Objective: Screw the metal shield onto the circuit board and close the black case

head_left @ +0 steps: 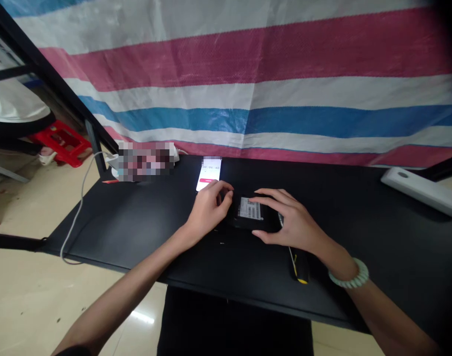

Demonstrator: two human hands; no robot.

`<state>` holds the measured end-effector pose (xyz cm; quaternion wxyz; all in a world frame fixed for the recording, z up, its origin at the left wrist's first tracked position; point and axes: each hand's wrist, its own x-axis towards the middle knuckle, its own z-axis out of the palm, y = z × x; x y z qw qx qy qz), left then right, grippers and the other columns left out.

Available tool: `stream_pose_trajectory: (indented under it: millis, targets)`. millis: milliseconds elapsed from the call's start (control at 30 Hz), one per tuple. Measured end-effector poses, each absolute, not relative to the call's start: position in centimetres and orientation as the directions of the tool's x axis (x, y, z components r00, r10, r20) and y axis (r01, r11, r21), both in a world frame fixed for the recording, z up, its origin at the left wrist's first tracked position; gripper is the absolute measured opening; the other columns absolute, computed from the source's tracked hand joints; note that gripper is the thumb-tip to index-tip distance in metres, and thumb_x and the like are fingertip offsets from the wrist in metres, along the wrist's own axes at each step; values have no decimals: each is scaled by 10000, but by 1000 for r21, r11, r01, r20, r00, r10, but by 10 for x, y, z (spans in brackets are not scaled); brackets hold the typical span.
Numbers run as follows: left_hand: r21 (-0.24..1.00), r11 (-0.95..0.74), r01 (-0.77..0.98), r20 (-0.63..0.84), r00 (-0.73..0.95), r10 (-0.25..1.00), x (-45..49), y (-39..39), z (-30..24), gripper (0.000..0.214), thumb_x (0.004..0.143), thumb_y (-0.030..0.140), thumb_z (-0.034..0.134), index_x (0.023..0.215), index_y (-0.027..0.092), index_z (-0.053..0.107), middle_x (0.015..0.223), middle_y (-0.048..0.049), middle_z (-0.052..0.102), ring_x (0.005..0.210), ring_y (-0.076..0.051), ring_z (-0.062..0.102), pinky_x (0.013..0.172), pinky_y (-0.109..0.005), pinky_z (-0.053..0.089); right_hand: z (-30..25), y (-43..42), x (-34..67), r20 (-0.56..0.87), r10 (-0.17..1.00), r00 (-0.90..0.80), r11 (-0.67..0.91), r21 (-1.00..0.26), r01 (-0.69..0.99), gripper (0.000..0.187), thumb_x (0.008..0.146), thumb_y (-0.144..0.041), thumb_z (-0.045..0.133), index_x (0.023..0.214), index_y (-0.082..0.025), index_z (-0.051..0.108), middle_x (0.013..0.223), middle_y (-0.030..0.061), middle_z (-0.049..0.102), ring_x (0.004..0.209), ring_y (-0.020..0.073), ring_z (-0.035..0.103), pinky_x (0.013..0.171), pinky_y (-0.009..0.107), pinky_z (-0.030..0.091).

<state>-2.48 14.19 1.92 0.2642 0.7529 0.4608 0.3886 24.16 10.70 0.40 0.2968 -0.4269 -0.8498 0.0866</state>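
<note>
A small black box-shaped device [250,216] with a white barcode label on top lies in the middle of the black table [377,232]. My left hand [209,206] curls its fingers against the device's left end. My right hand [290,221] rests on its right side, fingers stretched over the top near the label. A screwdriver with a black and yellow handle [299,269] lies on the table under my right wrist, its thin shaft running up beneath my palm. A pale bead bracelet [349,277] circles my right wrist.
A lit phone [209,173] showing a timer lies just beyond my left hand. A white power strip [420,190] sits at the far right, and a white cable [79,202] hangs off the left edge. A striped tarp [248,74] hangs behind; a red stool [62,141] stands at left.
</note>
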Motion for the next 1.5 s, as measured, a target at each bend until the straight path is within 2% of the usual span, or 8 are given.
stream_pose_trajectory:
  millis: [100,200,300,467,667,933,1167,1500]
  targets:
    - [733,-493,469,385,311,869,-29,145,23,155,1038,228,629,1115,198,760,1123,-77,754,921,-197,724,785,-327,574,3,108,240,450,756,-475,642,-371,671,659,817,-448,891,1424,-308,675,1489,119,690,1405,386,633,1159,637,561]
    - [721,-552,418,381,426,820,-32,147,24,247,1042,328,698,1251,208,755,1394,-141,715,1298,-299,705,1045,-453,612,1,109,240,451,749,-486,651,-365,665,663,822,-455,893,1428,-313,662,1509,120,681,1490,397,582,1207,652,534]
    - [688,-613,389,332,582,742,-32,145,19,604,988,493,810,1498,216,645,1654,-198,556,1558,-385,537,1283,-607,462,0,109,241,427,769,-476,631,-387,672,673,832,-440,876,1451,-310,643,1562,120,639,1471,383,611,1204,626,552]
    - [603,-685,410,240,725,645,-30,142,5,1287,748,686,976,1753,221,321,1784,-278,347,1686,-484,310,1333,-715,356,0,109,247,374,805,-461,591,-442,674,686,823,-423,863,1461,-315,636,1586,107,615,1418,363,660,1175,576,586]
    - [565,-710,421,217,754,620,-34,149,0,1258,821,492,980,1790,267,210,1748,-260,391,1636,-466,405,1293,-694,427,-2,110,248,367,797,-479,603,-449,659,674,835,-417,872,1463,-343,640,1599,93,611,1455,370,611,1200,618,557]
    - [565,-717,410,209,769,604,-37,149,4,1189,812,484,972,1756,196,308,1753,-293,355,1636,-488,396,1300,-693,415,1,107,245,408,756,-512,646,-334,687,660,851,-450,876,1453,-315,643,1542,114,673,1396,383,631,1129,643,585]
    - [587,-704,400,205,768,606,-36,148,7,1172,807,452,975,1753,224,321,1709,-260,427,1602,-471,444,1274,-676,456,0,106,244,428,757,-493,646,-379,662,653,842,-427,875,1443,-303,651,1517,114,677,1305,352,650,1074,590,618]
    - [537,-742,401,227,778,586,-36,150,7,1096,815,457,971,1707,158,408,1688,-265,465,1567,-440,491,1284,-622,468,0,104,241,430,733,-527,663,-277,696,675,876,-440,832,1505,-315,620,1555,111,666,1374,378,647,1103,623,602]
